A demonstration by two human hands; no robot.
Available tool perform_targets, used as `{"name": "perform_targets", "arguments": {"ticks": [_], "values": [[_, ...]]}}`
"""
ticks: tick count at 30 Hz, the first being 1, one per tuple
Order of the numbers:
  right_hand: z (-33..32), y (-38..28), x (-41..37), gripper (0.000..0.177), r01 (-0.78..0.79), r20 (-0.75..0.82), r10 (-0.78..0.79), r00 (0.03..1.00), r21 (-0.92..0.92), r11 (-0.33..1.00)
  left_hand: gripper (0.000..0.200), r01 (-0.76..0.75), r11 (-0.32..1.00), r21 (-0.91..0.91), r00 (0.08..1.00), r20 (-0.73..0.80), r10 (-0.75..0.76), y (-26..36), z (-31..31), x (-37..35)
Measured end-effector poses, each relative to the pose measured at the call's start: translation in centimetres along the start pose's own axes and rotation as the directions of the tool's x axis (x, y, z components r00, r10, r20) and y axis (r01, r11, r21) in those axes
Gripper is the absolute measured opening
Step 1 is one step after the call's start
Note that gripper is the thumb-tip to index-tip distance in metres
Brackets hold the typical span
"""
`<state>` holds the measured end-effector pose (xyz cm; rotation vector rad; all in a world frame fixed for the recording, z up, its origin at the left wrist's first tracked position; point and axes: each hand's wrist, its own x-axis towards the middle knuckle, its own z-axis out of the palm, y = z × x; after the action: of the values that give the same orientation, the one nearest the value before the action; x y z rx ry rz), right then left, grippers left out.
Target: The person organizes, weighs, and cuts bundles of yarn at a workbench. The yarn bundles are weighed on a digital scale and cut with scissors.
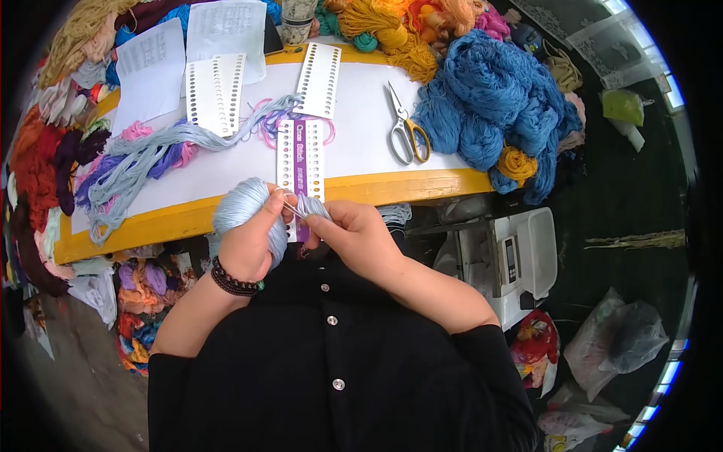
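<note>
A large pale blue skein (pixel 239 205) rests in my left hand (pixel 252 237), whose thumb and fingertips pinch strands of the same thread. Close beside it, my right hand (pixel 354 233) is closed on a small pale blue loop of thread (pixel 311 207). Thin strands run between the two hands. Just beyond my fingers lies a white card with a purple strip and rows of holes (pixel 300 154), its lower end partly covered by the hands and thread. Pale blue and purple threads (pixel 162 151) stretch across the table to the left of this card.
Scissors (pixel 407 132) with one yellow handle lie on the yellow-edged table (pixel 422 188). Blue yarn (pixel 497 90) is heaped at the right. Two more holed cards (pixel 318 79) and paper sheets (pixel 151 71) lie farther back, near a cup (pixel 297 21). A scale (pixel 510 260) stands below right.
</note>
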<state>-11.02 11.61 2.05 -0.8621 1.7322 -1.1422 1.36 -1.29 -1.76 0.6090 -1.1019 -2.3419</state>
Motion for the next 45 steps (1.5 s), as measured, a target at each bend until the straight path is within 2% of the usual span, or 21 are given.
{"name": "perform_targets", "arguments": {"ticks": [3, 5, 6, 8, 9, 10, 13, 17, 18, 20, 23, 26, 29, 34, 35, 37, 38, 40, 41, 43, 45], "values": [[-1.3, 0.2, -1.0, 0.024, -0.026, 0.023, 0.025, 0.999, 0.009, 1.0, 0.016, -0.037, 0.989, -0.145, 0.999, -0.029, 0.033, 1.7, -1.0, 0.3], [-3.5, 2.3, -2.1, 0.021, 0.063, -0.051, -0.077, 0.996, -0.232, 0.971, 0.02, -0.138, 0.983, -0.125, 0.985, -0.122, 0.122, 5.0, -1.9, -0.2], [-4.9, 3.0, -2.9, 0.021, 0.05, -0.095, -0.089, 0.991, -0.356, 0.933, 0.022, -0.152, 0.984, -0.089, 0.916, -0.386, 0.107, 7.6, -1.2, -0.7], [-8.4, 5.0, -4.4, 0.017, -0.024, -0.188, -0.073, 0.979, -0.467, 0.884, 0.016, -0.367, 0.788, 0.493, 0.879, -0.091, 0.467, 12.0, -10.3, -2.2], [-10.2, 6.8, -5.1, 0.017, -0.043, -0.298, -0.082, 0.951, -0.391, 0.919, 0.013, -0.486, 0.561, 0.67, 0.79, 0.063, 0.61, 14.2, -14.8, -3.0], [-12.5, 7.9, -5.7, 0.017, -0.138, -0.367, -0.042, 0.929, -0.451, 0.882, 0.014, -0.497, 0.511, 0.701, 0.725, 0.013, 0.689, 16.9, -18.5, -4.5], [-17.8, 10.3, -7.5, 0.017, -0.329, -0.593, -0.066, 0.802, -0.532, 0.78, 0.019, -0.662, 0.698, 0.273, 0.62, -0.323, 0.715, 26.1, -29.2, -10.5], [-16.9, 8.4, -7.3, 0.015, -0.209, -0.591, -0.092, 0.801, -0.421, 0.883, 0.031, -0.794, 0.607, -0.047, 0.554, -0.466, 0.689, 31.4, -34.9, -16.0], [-15.2, 8.4, -6.5, 0.016, -0.054, -0.52, -0.036, 0.853, -0.157, 0.986, 0.034, -0.778, 0.616, -0.127, 0.6, -0.445, 0.665, 30.7, -34.3, -15.8], [-11.2, 3.6, -5.5, 0.018, -0.053, -0.234, 0.028, 0.972, -0.102, 0.993, 0.041, -0.644, 0.69, -0.33, 0.764, -0.311, 0.565, 26.5, -30.1, -14.0], [-5.9, -0.6, -3.5, 0.023, 0.208, 0.15, -0.188, 0.971, -0.129, 0.97, 0.051, -0.129, 0.809, -0.573, 0.964, 0.119, 0.237, 15.5, -18.5, -8.5], [-2.1, -3.1, -2.1, 0.015, 0.474, 0.322, -0.386, 0.865, -0.271, 0.838, 0.046, 0.346, 0.799, -0.491, 0.827, 0.563, -0.012, 6.3, -11.6, -3.5], [-0.6, -4.0, -1.8, 0.017, 0.526, 0.339, -0.407, 0.848, -0.444, 0.725, 0.047, 0.464, 0.884, -0.053, 0.81, 0.428, -0.4, 2.7, -5.3, -1.7], [-1.9, -3.1, -1.4, 0.014, 0.514, 0.125, -0.539, 0.833, -0.54, 0.667, 0.031, 0.406, 0.849, 0.338, 0.808, 0.3, -0.506, 3.6, 0.0, -0.1], [-2.1, -2.9, -0.9, 0.013, 0.529, 0.119, -0.548, 0.828, -0.489, 0.693, 0.031, 0.412, 0.848, 0.334, 0.805, 0.302, -0.51, 4.1, 0.3, -0.1], [-2.3, -2.5, -0.1, 0.008, 0.527, 0.102, -0.543, 0.834, -0.443, 0.725, 0.02, -0.046, 0.754, 0.656, 0.918, 0.325, -0.227, 4.6, 0.5, -0.3], [-2.4, -2.5, 0.3, 0.008, 0.522, 0.102, -0.536, 0.838, -0.439, 0.731, 0.014, -0.396, 0.556, 0.73, 0.889, 0.456, 0.035, 4.7, 1.0, -0.3], [-2.9, -2.6, 1.1, 0.003, 0.505, 0.168, -0.477, 0.863, -0.248, 0.826, 0.013, -0.519, 0.425, 0.742, 0.842, 0.53, 0.101, 4.5, 0.4, 0.2], [-2.9, -2.3, 1.2, 0.003, 0.352, 0.152, -0.38, 0.912, 0.181, 0.918, 0.012, -0.63, 0.273, 0.727, 0.775, 0.612, 0.159, 4.4, 0.0, 0.5], [-3.2, -2.4, 1.4, 0.008, 0.039, 0.188, -0.255, 0.948, 0.73, 0.683, 0.01, -0.548, 0.382, 0.744, 0.83, 0.538, 0.144, 4.1, -0.7, 0.7], [-4.6, -2.4, 2.7, 0.014, -0.027, 0.247, -0.39, 0.887, 0.871, 0.491, 0.013, -0.1, 0.603, 0.791, 0.947, 0.261, -0.185, 4.2, -1.5, 1.2]]}}
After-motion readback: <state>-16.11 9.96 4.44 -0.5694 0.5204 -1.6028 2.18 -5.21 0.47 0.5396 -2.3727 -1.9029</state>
